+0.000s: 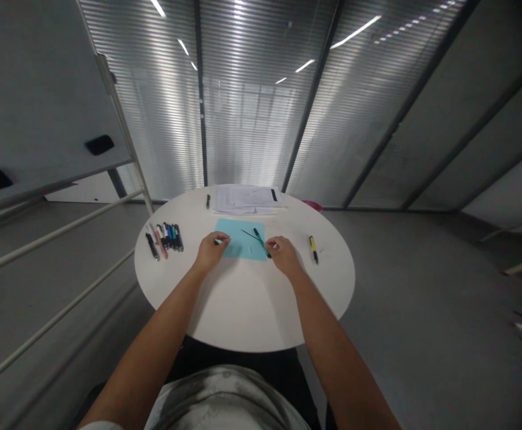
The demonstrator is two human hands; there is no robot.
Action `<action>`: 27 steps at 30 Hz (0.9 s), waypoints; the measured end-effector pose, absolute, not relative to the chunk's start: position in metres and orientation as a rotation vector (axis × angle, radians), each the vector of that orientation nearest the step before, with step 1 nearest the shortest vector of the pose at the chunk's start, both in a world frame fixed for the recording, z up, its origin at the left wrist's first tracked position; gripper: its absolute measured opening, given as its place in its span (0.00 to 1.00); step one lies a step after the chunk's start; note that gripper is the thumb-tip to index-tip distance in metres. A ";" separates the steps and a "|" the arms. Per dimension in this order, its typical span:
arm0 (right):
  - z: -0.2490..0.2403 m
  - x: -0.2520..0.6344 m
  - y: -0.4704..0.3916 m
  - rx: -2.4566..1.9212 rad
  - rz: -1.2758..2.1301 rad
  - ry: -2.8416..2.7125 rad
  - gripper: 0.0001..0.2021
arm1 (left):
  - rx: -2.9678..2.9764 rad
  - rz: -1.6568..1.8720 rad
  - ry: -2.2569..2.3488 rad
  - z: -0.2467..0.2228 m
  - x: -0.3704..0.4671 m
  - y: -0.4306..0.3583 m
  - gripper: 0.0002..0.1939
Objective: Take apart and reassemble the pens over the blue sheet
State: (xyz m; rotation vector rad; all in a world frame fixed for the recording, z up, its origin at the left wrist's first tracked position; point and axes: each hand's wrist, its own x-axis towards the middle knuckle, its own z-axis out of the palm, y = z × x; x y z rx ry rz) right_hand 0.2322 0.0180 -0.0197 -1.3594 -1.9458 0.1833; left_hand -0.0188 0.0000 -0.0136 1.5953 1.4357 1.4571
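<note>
Reading the round white table (243, 322) as a clock with twelve at its far edge, a light-blue sheet (238, 251) lies just on the twelve side of the centre; on it a green pen (261, 239) with dark ends slants from eleven toward five, a thin black rod (248, 233) is at its ten o'clock side, and a tiny pale piece (249, 249) sits to its left; the left hand (212, 248) is over the sheet's nine o'clock edge, fingers curled near a small dark spot, and the right hand (283, 253) is at its three o'clock edge, fingertips bent beside the pen's near end; the hands are well apart, and whether either one grips anything I cannot tell; a row of pens (166, 237) crowds the table at ten o'clock, a black pen (208, 202) lies at eleven, a stack of papers (243, 198) fills twelve, and a yellow-and-black pen (313, 249) rests near three with small specks beside it; past the rim at ten stands a whiteboard (41, 89) on a pale frame (86, 216), and blinds (252, 119) close off the twelve o'clock side.
</note>
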 end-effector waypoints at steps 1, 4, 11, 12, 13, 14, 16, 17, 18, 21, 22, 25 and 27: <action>-0.019 0.231 0.017 -1.395 0.155 -1.945 0.05 | 1.671 1.442 1.456 -0.015 -0.019 0.000 0.08; -0.015 0.224 0.011 -1.513 0.064 -1.969 0.04 | 1.912 1.336 1.468 -0.019 -0.016 -0.002 0.06; -0.004 0.211 -0.004 -1.706 -0.060 -2.089 0.07 | 2.168 0.904 1.615 -0.020 -0.013 -0.007 0.11; -0.003 0.211 -0.004 -1.725 -0.071 -2.096 0.08 | 2.185 0.865 1.638 -0.019 -0.014 -0.008 0.11; -0.003 0.211 -0.005 -1.741 -0.080 -2.099 0.08 | 2.200 0.840 1.658 -0.019 -0.014 -0.009 0.12; -0.003 0.211 -0.005 -1.752 -0.085 -2.102 0.08 | 2.212 0.823 1.672 -0.018 -0.013 -0.010 0.12; -0.003 0.211 -0.004 -1.759 -0.084 -2.106 0.08 | 2.228 0.805 1.687 -0.018 -0.013 -0.012 0.12; -0.004 0.211 -0.004 -1.755 -0.077 -2.108 0.08 | 2.230 0.808 1.692 -0.018 -0.013 -0.012 0.13; -0.004 0.210 -0.004 -1.748 -0.064 -2.109 0.08 | 2.231 0.821 1.691 -0.018 -0.012 -0.012 0.13; -0.006 0.210 -0.003 -1.732 -0.003 -2.083 0.08 | 2.218 0.920 1.642 -0.018 -0.014 -0.010 0.15; -0.006 0.211 -0.002 -1.734 0.022 -2.060 0.09 | 2.204 0.966 1.624 -0.017 -0.015 -0.009 0.15; -0.006 0.216 0.002 -1.783 0.083 -1.943 0.09 | 2.117 1.114 1.701 -0.012 -0.025 -0.006 0.15; -0.007 0.222 0.006 -1.862 0.102 -1.841 0.09 | 2.036 1.178 1.898 -0.008 -0.037 -0.004 0.15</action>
